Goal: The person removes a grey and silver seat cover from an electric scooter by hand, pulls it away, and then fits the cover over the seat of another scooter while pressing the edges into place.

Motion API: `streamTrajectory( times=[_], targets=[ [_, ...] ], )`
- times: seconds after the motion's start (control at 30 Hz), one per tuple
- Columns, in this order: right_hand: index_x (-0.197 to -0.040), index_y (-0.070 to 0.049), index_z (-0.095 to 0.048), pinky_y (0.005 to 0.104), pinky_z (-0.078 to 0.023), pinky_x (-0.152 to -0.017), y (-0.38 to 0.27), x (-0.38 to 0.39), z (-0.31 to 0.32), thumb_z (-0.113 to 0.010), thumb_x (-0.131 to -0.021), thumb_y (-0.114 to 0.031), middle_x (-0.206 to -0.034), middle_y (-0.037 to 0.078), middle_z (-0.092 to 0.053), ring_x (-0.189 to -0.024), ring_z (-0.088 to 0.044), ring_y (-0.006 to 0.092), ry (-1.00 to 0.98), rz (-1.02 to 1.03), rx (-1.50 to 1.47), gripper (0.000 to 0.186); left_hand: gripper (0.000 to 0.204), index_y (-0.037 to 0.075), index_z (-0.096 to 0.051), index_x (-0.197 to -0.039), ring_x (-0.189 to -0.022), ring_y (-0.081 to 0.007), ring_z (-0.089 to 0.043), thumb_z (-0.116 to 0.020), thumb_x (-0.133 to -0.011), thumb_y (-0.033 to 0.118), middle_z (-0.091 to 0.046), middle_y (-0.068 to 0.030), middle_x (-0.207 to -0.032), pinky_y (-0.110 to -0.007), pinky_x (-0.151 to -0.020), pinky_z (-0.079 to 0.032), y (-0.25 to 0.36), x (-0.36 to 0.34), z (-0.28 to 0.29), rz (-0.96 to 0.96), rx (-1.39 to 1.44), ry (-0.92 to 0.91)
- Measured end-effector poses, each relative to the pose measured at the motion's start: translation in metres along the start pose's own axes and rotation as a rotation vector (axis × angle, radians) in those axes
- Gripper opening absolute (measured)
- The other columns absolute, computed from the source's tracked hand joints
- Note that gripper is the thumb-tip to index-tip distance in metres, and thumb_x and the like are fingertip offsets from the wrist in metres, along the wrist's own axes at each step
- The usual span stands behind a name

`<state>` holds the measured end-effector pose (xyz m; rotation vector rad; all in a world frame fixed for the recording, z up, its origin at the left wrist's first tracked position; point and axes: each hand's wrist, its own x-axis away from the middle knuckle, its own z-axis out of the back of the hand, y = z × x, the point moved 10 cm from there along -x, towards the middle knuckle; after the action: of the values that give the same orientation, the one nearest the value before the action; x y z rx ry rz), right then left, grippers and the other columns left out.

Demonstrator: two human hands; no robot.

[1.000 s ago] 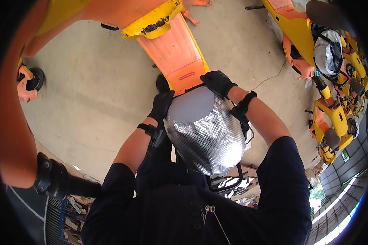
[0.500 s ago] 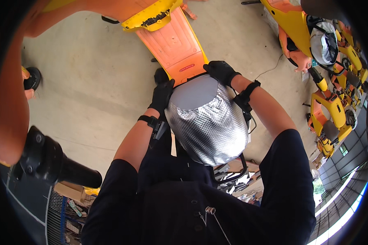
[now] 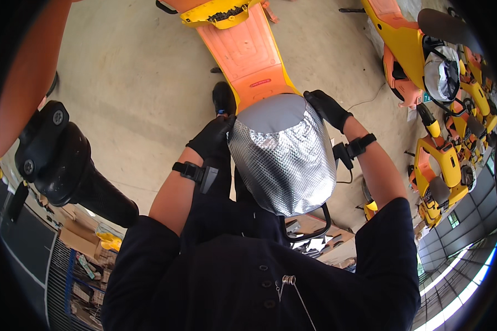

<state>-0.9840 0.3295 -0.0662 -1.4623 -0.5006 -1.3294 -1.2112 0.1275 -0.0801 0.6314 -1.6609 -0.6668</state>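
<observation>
A silver, quilted foil seat cover (image 3: pixel 284 165) with a smooth grey front panel lies over the seat of an orange and yellow scooter (image 3: pixel 243 52). My left hand (image 3: pixel 211 136), in a black glove, is closed at the cover's left front edge. On the opposite side, my gloved right hand (image 3: pixel 329 109) has its fingers curled at the right front edge. Both fingertips are partly hidden against the cover. The seat beneath it does not show. Behind the cover, a black grab rail (image 3: pixel 313 234) sticks out.
A black handlebar grip (image 3: pixel 77 165) and an orange panel (image 3: pixel 30 71) stand close on my left. More orange and yellow scooters (image 3: pixel 439 157) are parked at the right, one with a silver seat cover (image 3: pixel 442 71). Cardboard boxes (image 3: pixel 80 240) lie at lower left.
My hands have moved apart and back from the cover's front tip to its sides. The grey panel now rounds over the seat's front, where a dark edge showed before.
</observation>
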Motion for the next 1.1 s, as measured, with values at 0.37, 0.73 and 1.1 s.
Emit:
streamTrajectory(
  times=[0.37, 0.73, 1.1],
  targets=[
    [-0.085, 0.001, -0.057, 0.0331, -0.042, -0.072, -0.030, 0.016, 0.013, -0.044, -0.088, -0.040, -0.075, 0.016, -0.058, -0.074, -0.056, 0.0260, 0.180, 0.048, 0.355, 0.044, 0.029, 0.004, -0.052, -0.111, -0.091, -0.0302, -0.055, -0.049, -0.088, 0.022, -0.057, -0.0186, -0.102, -0.035, -0.078, -0.045, 0.035, 0.018, -0.008, 0.004, -0.230, 0.012],
    [-0.092, 0.000, -0.058, 0.0412, -0.042, -0.084, -0.026, -0.006, -0.006, -0.034, -0.090, -0.037, -0.096, 0.023, -0.060, -0.094, -0.055, 0.0381, 0.122, 0.317, 0.601, 0.044, 0.029, 0.004, -0.058, -0.096, -0.087, -0.0384, -0.057, -0.045, -0.088, 0.029, -0.060, -0.0225, -0.088, -0.042, -0.075, -0.045, 0.028, 0.024, 0.016, 0.273, -0.365, 0.428],
    [-0.100, -0.001, -0.058, 0.0415, -0.041, -0.086, -0.038, 0.005, -0.010, -0.034, -0.089, -0.045, -0.104, 0.024, -0.058, -0.096, -0.056, 0.0373, 0.059, 0.290, 0.692, 0.051, 0.045, -0.003, -0.045, -0.122, -0.077, -0.0308, -0.060, -0.052, -0.083, 0.019, -0.061, -0.0200, -0.085, -0.037, -0.068, -0.047, 0.048, 0.024, -0.007, 0.080, -0.648, 0.236]
  ],
)
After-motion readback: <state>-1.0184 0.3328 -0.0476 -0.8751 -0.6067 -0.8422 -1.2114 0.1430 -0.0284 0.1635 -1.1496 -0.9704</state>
